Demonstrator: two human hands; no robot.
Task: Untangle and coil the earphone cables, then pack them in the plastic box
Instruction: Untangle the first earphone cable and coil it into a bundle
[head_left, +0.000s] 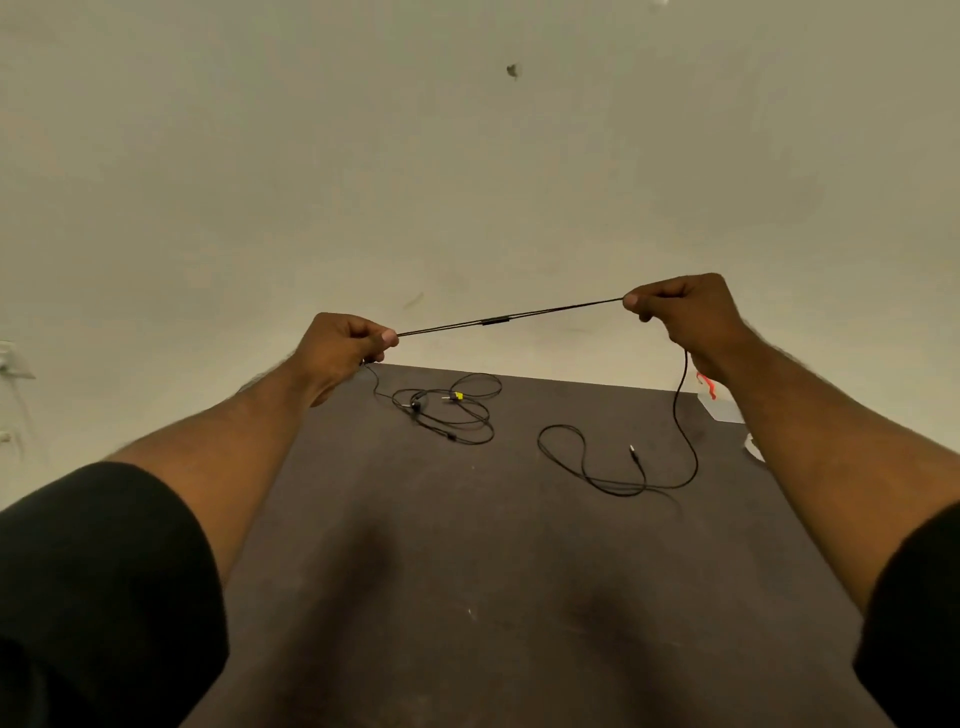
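Nearest the camera, two black short sleeves (104, 587) frame the view, with bare forearms reaching forward over a dark brown counter (467, 597). Its surface is matte and flat, marked with faint scuffs and a few pale specks.

Farther out on the counter, on the right, a thin black cable (587, 470) lies in loose, soft curves, ending in a small metal plug (632, 451) with a bright tip. From those curves the cable climbs up to the right hand (685, 317). On the left, a second cable (452, 413) lies in a tangled heap of overlapping loops, with a small yellow tag (458, 396) among them; a thin strand runs from the heap up toward the left hand (343, 345), though whether it belongs to the heap or to the held cable is hard to tell.

Both hands are raised above the far edge of the counter. Each has its fingers curled in and pinches the cable between thumb and forefinger. Between them the cable is pulled taut as a straight doubled line, slanting up to the right, with a slim, dark cylindrical piece (495, 321) at its middle.

At the far right edge of the counter lie a pale flat sheet (722, 410) and something red (706, 385) and crinkled. Beyond stands a plain cream wall (467, 156), smooth but for a small dark chip (513, 70).
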